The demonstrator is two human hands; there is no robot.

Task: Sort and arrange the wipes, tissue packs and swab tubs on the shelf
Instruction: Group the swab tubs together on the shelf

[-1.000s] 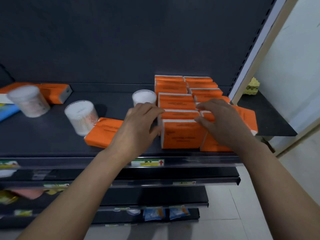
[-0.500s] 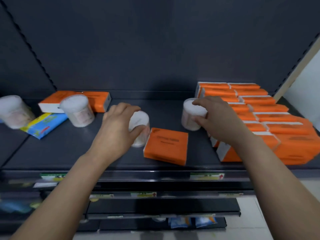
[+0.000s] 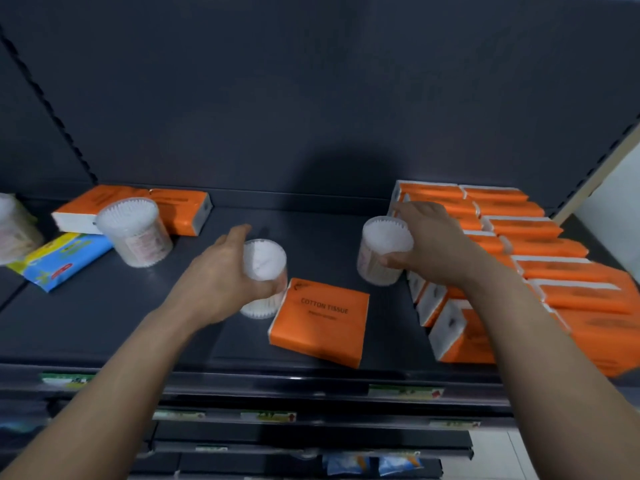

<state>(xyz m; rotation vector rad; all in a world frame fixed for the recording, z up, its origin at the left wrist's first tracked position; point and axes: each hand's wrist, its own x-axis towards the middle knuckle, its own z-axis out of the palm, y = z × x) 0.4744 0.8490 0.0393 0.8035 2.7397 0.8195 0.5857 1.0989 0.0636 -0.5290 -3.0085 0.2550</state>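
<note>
Four swab tubs sit on the shelf (image 3: pixel 329 233): a cut-off tub (image 3: pixel 14 226) far left, a second tub (image 3: pixel 133 233) by the single blue wipes pack (image 3: pixel 59 261), and one in each hand. The left hand (image 3: pixel 221 282) curls round the middle tub (image 3: pixel 265 261), just beside one loose tissue pack (image 3: pixel 320 320). The right hand (image 3: pixel 436 244) grasps the right tub (image 3: pixel 384 244) beside the stacked orange packs (image 3: pixel 540 251) (too blurred to count). Two back-left packs (image 3: pixel 180 206) lie flat.

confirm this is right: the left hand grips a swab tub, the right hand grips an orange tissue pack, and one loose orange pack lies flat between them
One thing is off: in the head view the right hand grips a second swab tub, not an orange tissue pack. The rest stands: the left hand grips a swab tub, and one loose orange pack lies flat between them.
</note>
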